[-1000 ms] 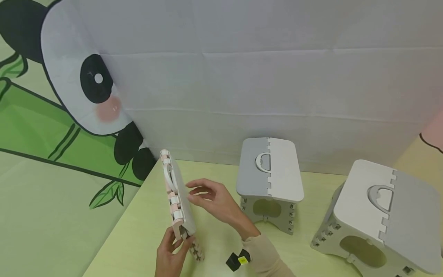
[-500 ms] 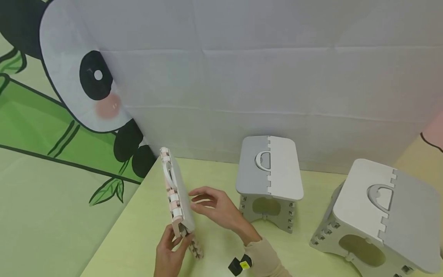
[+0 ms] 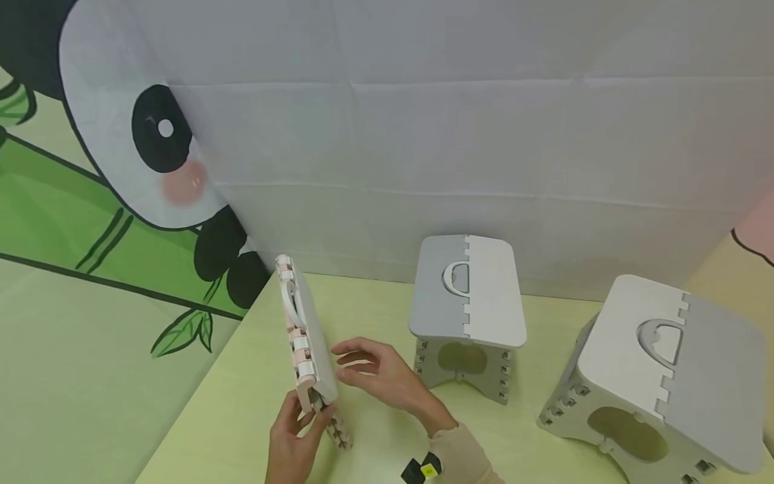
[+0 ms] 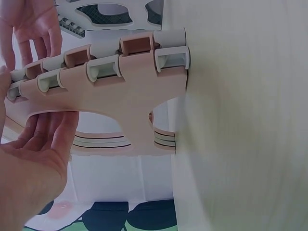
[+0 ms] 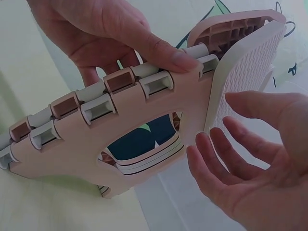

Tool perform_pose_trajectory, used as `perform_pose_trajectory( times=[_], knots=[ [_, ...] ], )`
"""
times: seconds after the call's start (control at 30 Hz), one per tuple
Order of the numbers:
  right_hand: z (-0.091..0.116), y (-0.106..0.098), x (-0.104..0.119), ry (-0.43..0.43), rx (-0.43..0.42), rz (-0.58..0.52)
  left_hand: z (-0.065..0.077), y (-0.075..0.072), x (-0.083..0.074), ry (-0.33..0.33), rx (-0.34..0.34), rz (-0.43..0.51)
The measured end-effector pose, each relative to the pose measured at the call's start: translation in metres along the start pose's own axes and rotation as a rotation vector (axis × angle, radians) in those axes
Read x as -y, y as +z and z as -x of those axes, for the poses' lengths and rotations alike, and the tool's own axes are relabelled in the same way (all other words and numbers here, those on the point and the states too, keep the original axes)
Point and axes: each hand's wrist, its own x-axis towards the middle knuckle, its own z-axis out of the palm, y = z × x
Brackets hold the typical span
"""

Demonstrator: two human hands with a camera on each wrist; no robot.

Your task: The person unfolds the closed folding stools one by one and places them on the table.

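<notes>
A pink and white folding stool point(image 3: 317, 336), folded nearly flat, stands on edge at the left of the table with its carry handle point(image 3: 291, 302) facing left. My left hand point(image 3: 294, 437) grips its near end. In the right wrist view the left thumb point(image 5: 180, 60) presses on the hinged leg joint, and in the left wrist view the left fingers point(image 4: 45, 130) reach into the leg's cut-out. My right hand point(image 3: 383, 376) holds nothing; its loosely bent fingers are beside the white seat panel point(image 5: 248, 67), fingertips close to it.
Two unfolded grey and white stools stand on the pale table point(image 3: 224, 403): a smaller-looking one point(image 3: 496, 289) at the back middle and another point(image 3: 629, 336) at the right. Behind the table hangs a light cloth point(image 3: 453, 134) with a printed panda point(image 3: 115, 121) at its left.
My right hand has slid a little toward the near end of the folded stool, along its white panel. The left hand keeps its hold, and the view has shifted slightly.
</notes>
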Motion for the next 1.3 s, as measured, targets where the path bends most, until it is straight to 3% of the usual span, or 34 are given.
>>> perform_pose_trajectory(
  times=[0.2,0.57,0.77,1.3],
  knots=[
    [0.003,0.001,-0.006,0.018,0.010,0.004,0.001,-0.001,-0.002,-0.022,-0.001,0.020],
    [0.009,0.004,-0.016,0.070,0.060,-0.091,0.000,-0.002,-0.003,-0.019,0.007,0.018],
    [0.012,0.006,-0.023,0.083,0.083,-0.086,0.001,-0.002,-0.002,-0.004,0.011,0.032],
    [0.017,0.009,-0.038,0.030,0.164,-0.039,0.000,-0.001,0.002,-0.018,0.004,-0.001]
  ],
)
